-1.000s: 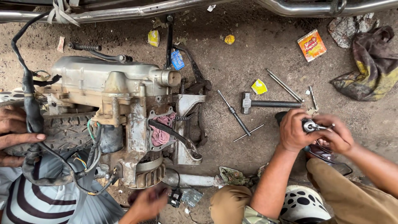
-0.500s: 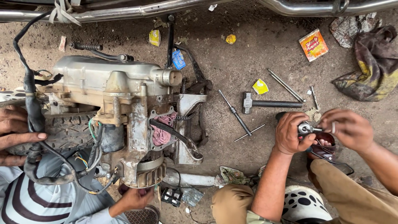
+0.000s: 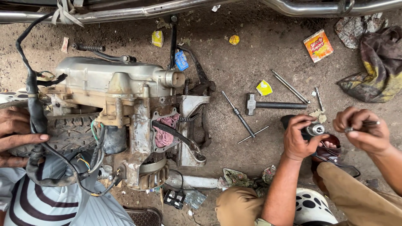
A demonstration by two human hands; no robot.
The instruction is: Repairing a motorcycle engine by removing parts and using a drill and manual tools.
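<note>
Here left hand (image 3: 298,138) fingers closed around small metal cylinder (image 3: 315,129); right hand (image 3: 363,132) fingers pinching thin metal pin (image 3: 370,123).

We drew our right hand (image 3: 363,133) away from the small metal part (image 3: 315,129), while a co-worker's hand beneath the engine (image 3: 125,109) slipped from view.

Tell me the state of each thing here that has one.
left hand: closed around small metal part
right hand: pinching thin metal pin
engine: lying on ground, opening plugged with pink rag
hammer: lying flat, untouched
co-worker's hand: resting on tyre
</note>
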